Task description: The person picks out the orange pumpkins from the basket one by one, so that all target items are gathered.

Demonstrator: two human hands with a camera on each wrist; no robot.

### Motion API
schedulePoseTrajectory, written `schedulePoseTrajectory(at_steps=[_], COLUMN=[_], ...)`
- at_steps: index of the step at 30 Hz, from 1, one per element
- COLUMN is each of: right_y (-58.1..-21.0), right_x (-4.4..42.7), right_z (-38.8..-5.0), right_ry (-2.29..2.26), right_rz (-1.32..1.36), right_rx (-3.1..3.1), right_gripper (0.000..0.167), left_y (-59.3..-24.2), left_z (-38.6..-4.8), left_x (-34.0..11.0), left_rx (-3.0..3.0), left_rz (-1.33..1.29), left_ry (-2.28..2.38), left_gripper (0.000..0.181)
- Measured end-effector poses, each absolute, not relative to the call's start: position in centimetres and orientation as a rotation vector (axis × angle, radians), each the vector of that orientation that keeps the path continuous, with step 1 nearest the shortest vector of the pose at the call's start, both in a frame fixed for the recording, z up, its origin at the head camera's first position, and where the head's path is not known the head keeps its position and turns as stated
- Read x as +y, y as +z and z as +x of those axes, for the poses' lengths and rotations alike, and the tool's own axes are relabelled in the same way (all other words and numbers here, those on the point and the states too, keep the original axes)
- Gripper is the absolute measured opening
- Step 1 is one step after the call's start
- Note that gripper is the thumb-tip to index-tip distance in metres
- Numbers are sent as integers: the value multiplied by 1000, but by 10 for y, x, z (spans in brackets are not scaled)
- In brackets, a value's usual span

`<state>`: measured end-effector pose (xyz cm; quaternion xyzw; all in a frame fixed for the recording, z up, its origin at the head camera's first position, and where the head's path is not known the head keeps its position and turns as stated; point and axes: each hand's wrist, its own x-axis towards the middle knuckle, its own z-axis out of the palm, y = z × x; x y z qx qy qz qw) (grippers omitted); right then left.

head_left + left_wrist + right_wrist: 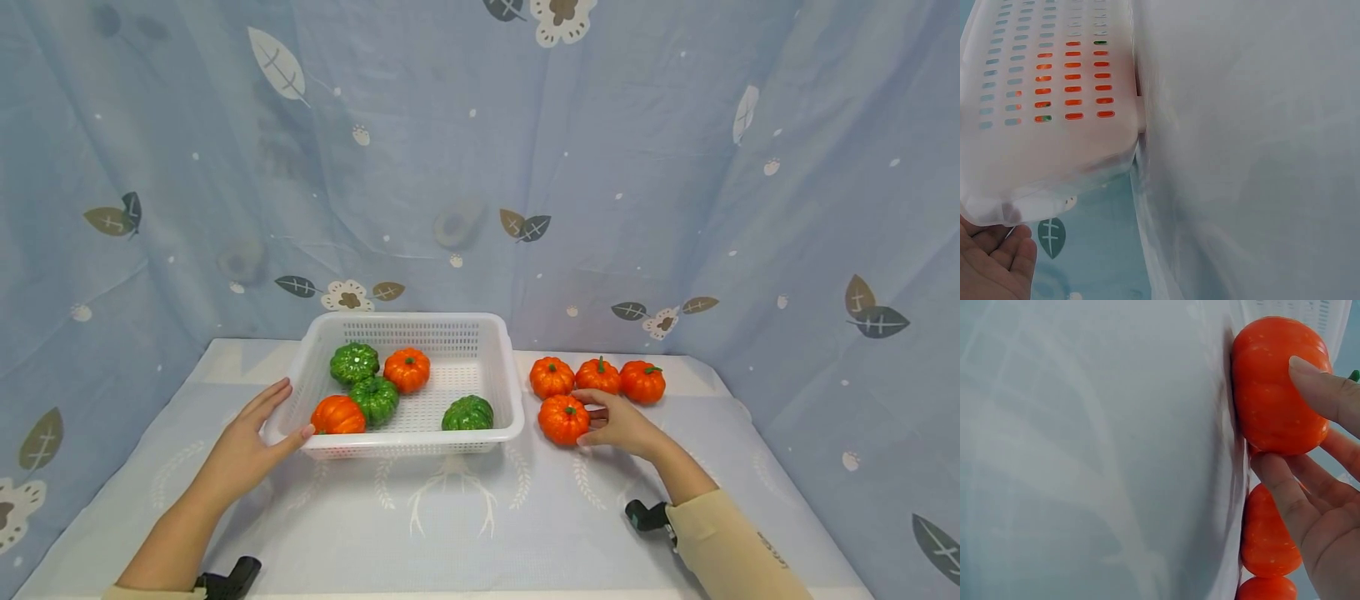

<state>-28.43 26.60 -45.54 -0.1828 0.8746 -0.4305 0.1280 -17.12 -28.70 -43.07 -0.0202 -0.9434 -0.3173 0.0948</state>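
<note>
A white plastic basket (412, 441) stands left of centre on the table. My left hand (238, 450) holds its front left corner, thumb at the front rim and fingers along the left side; the left wrist view shows fingertips at the rim. Right of the basket, my right hand (624, 427) grips a small orange toy pumpkin (561, 421) between thumb and fingers. In the right wrist view the thumb lies on the pumpkin (1275, 394), with fingers against its side. Three more orange pumpkins (597, 377) sit in a row just behind it.
Inside the basket lie three green pumpkins (355, 363) and two orange pumpkins (407, 370). A pale patterned cloth (450, 525) covers the table. Blue printed curtain (465, 167) hangs behind and at both sides. Black wrist devices (648, 515) sit near both wrists.
</note>
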Motion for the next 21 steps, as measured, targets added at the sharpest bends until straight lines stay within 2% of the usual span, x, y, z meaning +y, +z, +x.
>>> schedulePoseTrajectory(at_steps=[7,21], right_y=[-446,-398], right_x=[267,248], right_z=[-280,-260], right_ry=[-1199,-1069], right_rz=[-550,-554], right_rx=[2584,2790], right_gripper=[77,58], left_y=[-430,-429], left_z=[-171,-170], left_x=[-287,-286], left_rx=[-2804,-2792], left_rz=[-51,-64], left_ry=[-947,-973], left_gripper=[91,90])
